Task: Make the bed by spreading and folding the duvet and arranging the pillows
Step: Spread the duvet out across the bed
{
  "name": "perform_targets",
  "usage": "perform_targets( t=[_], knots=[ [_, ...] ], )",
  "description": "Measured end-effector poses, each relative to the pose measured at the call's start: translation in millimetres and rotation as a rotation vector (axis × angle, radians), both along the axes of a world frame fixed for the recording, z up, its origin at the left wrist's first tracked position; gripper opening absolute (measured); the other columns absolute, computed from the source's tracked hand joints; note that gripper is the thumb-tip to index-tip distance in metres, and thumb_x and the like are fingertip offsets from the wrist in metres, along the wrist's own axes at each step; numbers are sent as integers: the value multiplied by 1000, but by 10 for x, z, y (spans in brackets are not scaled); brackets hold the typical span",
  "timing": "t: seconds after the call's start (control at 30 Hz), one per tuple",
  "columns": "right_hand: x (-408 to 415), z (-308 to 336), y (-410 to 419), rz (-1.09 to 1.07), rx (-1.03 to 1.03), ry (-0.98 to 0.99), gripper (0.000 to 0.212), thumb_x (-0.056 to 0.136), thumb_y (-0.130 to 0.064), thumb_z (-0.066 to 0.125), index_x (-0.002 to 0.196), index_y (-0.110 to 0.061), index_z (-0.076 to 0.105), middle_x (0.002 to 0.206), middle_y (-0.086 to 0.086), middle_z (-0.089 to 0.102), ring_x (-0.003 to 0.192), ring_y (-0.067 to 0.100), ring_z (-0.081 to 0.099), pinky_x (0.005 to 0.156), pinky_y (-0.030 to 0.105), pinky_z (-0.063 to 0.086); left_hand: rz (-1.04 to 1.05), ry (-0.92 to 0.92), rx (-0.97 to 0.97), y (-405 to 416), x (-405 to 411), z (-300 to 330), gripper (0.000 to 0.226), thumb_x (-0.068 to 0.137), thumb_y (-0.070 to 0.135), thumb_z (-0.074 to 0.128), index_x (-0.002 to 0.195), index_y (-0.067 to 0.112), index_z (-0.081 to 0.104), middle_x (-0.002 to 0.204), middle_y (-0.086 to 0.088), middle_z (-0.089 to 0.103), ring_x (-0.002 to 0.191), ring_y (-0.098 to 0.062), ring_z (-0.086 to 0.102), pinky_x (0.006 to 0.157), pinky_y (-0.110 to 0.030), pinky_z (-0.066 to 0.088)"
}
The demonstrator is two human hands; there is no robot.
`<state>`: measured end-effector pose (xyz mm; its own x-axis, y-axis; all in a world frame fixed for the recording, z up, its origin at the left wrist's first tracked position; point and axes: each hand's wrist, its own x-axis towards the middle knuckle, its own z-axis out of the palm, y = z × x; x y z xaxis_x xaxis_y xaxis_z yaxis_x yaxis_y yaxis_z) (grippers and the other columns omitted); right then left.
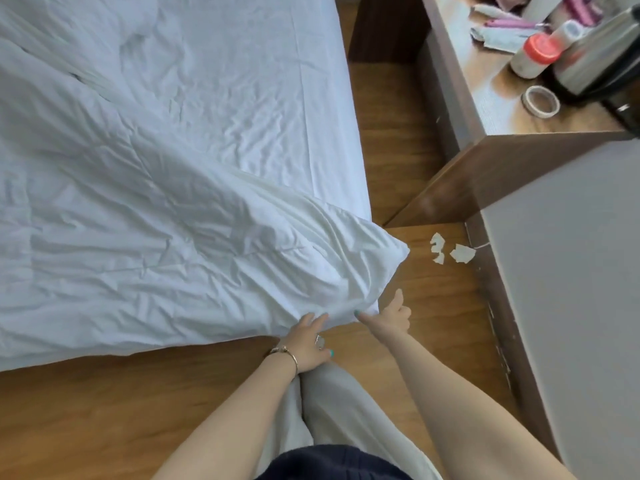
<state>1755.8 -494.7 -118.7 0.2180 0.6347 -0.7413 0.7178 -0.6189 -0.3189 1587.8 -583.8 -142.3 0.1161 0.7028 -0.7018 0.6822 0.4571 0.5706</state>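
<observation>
A wrinkled white duvet lies across the near part of the bed, over the white sheet. Its near right corner bulges over the foot corner of the mattress. My left hand reaches to the duvet's lower edge, its straight fingers touching the fabric. My right hand is just right of it below the corner, thumb tip against the edge and index finger stretched out. Neither hand grips the cloth. A rumpled white mound sits at the far end; I cannot tell whether it is a pillow.
Wooden floor runs between the bed and a grey-sided wooden desk on the right. Torn paper scraps lie on the floor near the duvet corner. The desk holds a kettle, a red-capped bottle and a tape roll.
</observation>
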Motion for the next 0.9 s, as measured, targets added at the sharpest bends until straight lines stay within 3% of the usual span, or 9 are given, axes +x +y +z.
perform_targets(
  t=[0.1,0.27,0.37,0.47,0.53,0.6,0.67,0.77,0.9],
  knots=[
    [42,90,121,145,205,-76,114,73,-50,78,154,-25,1,157,5,12,142,27,18,107,45,32,-35,18,88,-85,198,117,65,88,28,58,147,24,29,153,-2,22,139,-22,30,110,-30,30],
    [77,52,961,187,319,42,106,71,-49,80,153,-26,17,156,-1,25,143,29,23,111,47,28,109,138,248,170,379,99,68,91,37,54,150,30,22,158,-1,16,144,-20,18,114,-33,23],
    [20,-119,1372,257,282,89,107,71,-53,78,153,-33,11,156,-4,28,143,28,26,110,51,33,274,158,350,510,413,61,65,93,35,55,150,31,24,157,-1,19,144,-20,17,115,-32,19],
    [-20,-382,1554,365,177,112,115,69,-54,78,150,-35,-1,152,0,36,134,29,41,107,49,38,365,181,363,842,468,-22,64,93,33,56,150,30,26,156,-2,19,144,-21,13,118,-32,16],
    [12,-490,1541,399,74,255,100,80,-38,74,148,-30,2,137,8,49,116,31,53,90,39,45,418,240,354,1030,572,-88,66,92,36,58,149,33,26,156,-2,20,145,-23,13,118,-36,15],
    [187,-495,1462,464,102,304,70,86,-34,67,138,-31,21,109,-1,56,98,27,56,73,34,43,493,278,297,1211,742,-152,71,88,42,61,148,40,23,157,1,18,145,-24,13,116,-46,17],
    [527,-506,1329,548,124,250,47,85,-40,63,124,-35,38,99,-11,56,95,21,56,73,33,41,560,285,169,1310,956,-213,79,83,51,63,147,49,16,158,7,9,145,-25,4,112,-56,21],
    [1168,-598,1046,476,-15,269,26,86,-42,61,106,-32,50,94,-12,60,92,17,57,76,34,43,422,297,18,1275,1389,-243,89,79,60,63,145,56,2,157,14,-11,144,-25,-17,111,-61,21],
    [1368,-726,1139,310,-136,376,26,84,-30,69,102,-24,51,89,-11,60,89,17,59,68,27,45,394,332,-100,1265,1737,-252,98,80,49,68,144,56,-7,155,15,-26,144,-27,-20,110,-60,26]
  ],
)
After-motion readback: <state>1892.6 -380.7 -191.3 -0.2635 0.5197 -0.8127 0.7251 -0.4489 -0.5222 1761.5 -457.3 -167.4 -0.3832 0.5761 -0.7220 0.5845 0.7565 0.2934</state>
